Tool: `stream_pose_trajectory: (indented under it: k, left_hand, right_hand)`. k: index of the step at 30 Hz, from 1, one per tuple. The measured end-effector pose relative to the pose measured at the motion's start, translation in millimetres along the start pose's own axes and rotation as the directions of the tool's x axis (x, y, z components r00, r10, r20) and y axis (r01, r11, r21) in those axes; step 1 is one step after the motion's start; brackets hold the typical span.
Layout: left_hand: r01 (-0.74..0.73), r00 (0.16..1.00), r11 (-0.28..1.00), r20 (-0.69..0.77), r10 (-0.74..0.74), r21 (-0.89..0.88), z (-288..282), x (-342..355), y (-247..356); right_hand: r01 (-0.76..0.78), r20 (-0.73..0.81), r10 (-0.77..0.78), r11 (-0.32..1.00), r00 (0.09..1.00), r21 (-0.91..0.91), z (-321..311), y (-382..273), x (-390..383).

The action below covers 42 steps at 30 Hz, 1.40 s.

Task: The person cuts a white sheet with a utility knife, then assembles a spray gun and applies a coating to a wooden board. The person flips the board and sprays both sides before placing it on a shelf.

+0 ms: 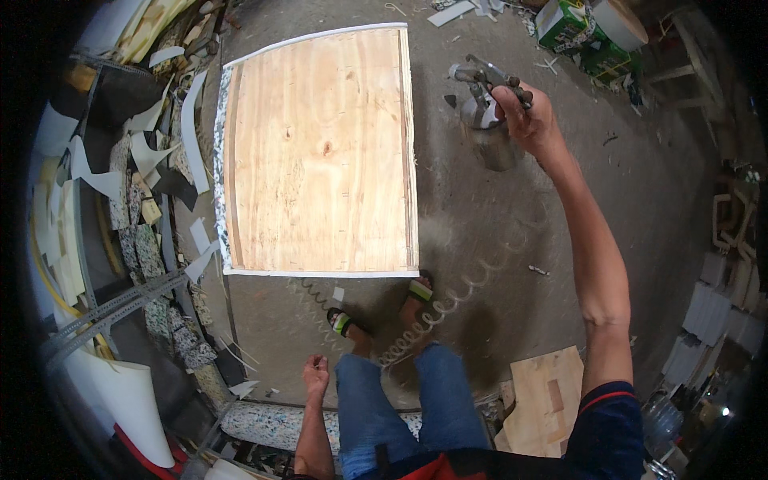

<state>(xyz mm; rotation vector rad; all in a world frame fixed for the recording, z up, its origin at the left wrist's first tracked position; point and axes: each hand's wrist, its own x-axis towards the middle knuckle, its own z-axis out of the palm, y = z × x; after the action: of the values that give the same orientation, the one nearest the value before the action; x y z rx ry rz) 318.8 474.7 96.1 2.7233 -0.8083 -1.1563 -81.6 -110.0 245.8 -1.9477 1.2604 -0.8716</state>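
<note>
My right hand [528, 120] is closed round the handle of a metal spray gun [482, 100], held out to the right of a wooden panel. The gun's cup [494, 150] hangs below its body. Pale plywood faces up on the panel [320, 160], with white sheet along its far and near edges and speckled foam along its left side. My left hand [316, 376] hangs low beside my left knee, away from the panel, its fingers loosely curled with nothing visible in them. A coiled air hose [448, 304] stretches across the floor near my feet.
Foam and sheet offcuts [148, 264] crowd a metal rack [120, 308] on the left. A speckled foam roll [264, 428] lies behind my legs, near a cut plywood piece [548, 400]. At the far right stand a green box [564, 28] and a pale round tub [620, 24].
</note>
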Motion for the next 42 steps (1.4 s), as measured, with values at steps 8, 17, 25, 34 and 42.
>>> stream_pose_trajectory:
  k: [8,17,25,34,42]
  left_hand:
    - [-0.006,1.0,0.996,0.006,0.007,-0.09,10,5,-11]
    - [-0.007,1.0,0.989,-0.006,0.006,-0.147,7,8,3]
    - [-0.044,0.999,0.981,0.021,0.049,-0.187,-10,25,5]
    - [-0.024,1.0,0.974,-0.004,0.024,-0.224,-42,76,-35]
    - [-0.094,0.991,0.988,0.084,0.105,-0.124,-109,150,-73]
  right_hand:
    - [-0.154,0.101,0.157,0.988,0.983,-0.033,-4,-17,-18]
    - [-0.336,0.458,0.306,0.942,0.835,-0.017,-29,-54,-94]
    - [-0.112,0.12,0.117,0.992,0.986,-0.051,5,-81,-98]
    - [-0.365,-0.015,0.365,0.931,0.931,-0.004,19,-158,-107]
    - [-0.435,0.045,0.433,0.9,0.9,0.021,89,-254,-107]
